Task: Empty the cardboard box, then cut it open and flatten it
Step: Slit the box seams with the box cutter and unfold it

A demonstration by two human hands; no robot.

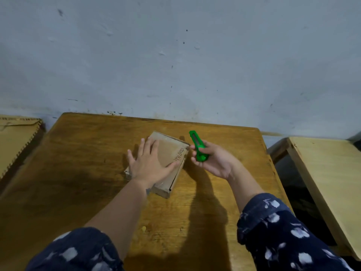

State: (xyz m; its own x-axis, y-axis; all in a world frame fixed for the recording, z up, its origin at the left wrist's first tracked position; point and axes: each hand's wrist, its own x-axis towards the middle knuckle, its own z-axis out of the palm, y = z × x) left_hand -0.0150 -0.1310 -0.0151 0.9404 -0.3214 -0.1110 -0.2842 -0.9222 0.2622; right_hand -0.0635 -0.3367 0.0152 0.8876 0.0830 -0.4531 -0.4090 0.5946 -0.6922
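- My left hand [150, 163] lies flat, fingers spread, pinning the cardboard box [170, 163] mid-table [88, 153].
- My right hand [213, 159] is closed around the green utility knife [198, 146], just beside the box.
- I judge cutting comes next: blade into a seam.

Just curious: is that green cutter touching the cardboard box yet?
Apart. The head view shows the green cutter held in the right hand, with bare table between it and the cardboard box.

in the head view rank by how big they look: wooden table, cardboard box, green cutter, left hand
1. wooden table, by far
2. cardboard box
3. left hand, close to the box; it covers part of it, so unsure
4. green cutter, partly hidden in the right hand
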